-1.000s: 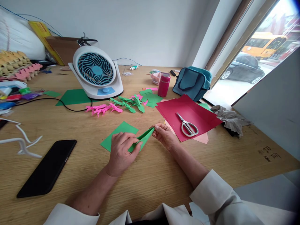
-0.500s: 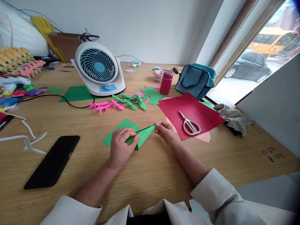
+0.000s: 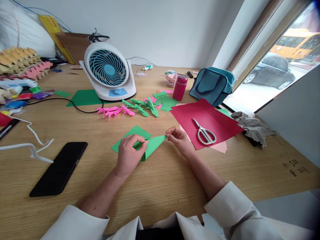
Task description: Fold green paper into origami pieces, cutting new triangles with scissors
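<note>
Between my two hands is a green sheet of paper [image 3: 154, 145], bent over into a pointed shape. My left hand [image 3: 130, 151] pinches its left edge between thumb and fingers. At the right-hand tip, my right hand [image 3: 178, 140] has the corner of the same paper between thumb and forefinger. Another flat green sheet [image 3: 137, 130] lies on the table behind my left hand, partly covered by it. Beyond the hands lie folded green paper figures [image 3: 142, 107] and folded pink paper figures [image 3: 113, 111].
Scissors [image 3: 205, 133] rest on red paper sheets [image 3: 185, 116] at the right. A black phone [image 3: 60, 170] lies at the left by a white cable [image 3: 25, 146]. Farther back stand a fan [image 3: 108, 73], a red flask [image 3: 180, 87] and a blue bag [image 3: 212, 86].
The folded paper has turned slightly, showing more of its face toward me. Both hands keep their hold and have hardly moved; the whole view has shifted a little.
</note>
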Demonstrator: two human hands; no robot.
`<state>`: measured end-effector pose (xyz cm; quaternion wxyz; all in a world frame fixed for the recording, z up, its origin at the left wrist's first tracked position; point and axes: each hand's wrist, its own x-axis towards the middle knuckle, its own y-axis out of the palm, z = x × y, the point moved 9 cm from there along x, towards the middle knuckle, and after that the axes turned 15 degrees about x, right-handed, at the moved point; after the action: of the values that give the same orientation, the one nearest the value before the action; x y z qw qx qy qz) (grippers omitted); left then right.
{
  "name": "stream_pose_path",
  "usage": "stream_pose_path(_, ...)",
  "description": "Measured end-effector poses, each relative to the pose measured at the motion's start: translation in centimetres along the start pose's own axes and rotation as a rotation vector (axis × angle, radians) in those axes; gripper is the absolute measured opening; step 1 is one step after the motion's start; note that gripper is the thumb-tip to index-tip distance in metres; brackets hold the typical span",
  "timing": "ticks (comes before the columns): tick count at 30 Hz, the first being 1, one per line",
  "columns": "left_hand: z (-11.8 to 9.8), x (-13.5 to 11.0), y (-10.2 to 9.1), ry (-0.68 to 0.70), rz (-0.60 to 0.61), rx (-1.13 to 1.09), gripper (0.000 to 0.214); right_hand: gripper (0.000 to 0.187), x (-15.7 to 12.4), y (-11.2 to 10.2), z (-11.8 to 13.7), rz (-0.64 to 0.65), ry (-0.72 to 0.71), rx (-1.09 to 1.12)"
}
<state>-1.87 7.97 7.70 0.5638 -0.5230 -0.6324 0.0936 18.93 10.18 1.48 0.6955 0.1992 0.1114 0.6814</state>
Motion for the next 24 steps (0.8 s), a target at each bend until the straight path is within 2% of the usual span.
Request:
stream_pose_path(7,-0.1,0.1,0.1,0.007,0.015,0.01,0.013,0.025,0.1,0.2,0.2,0.067,-0.032,-0.069)
stream_pose_path(13,0.3,0.1,0.4,-0.037,0.039,0.01,0.007,0.015,-0.1,0.4,0.6,0.162,-0.062,-0.299)
stream_pose_path(20,0.8,0.2,1.4,-0.091,0.151,-0.076,0.015,0.005,-0.5,1.4,1.2,0.299,-0.114,-0.422)
stream_pose_path(24,1.9,-0.2,2.8,-0.204,0.319,-0.127,0.016,0.011,-1.1,2.1,0.9,0.382,-0.078,-0.549)
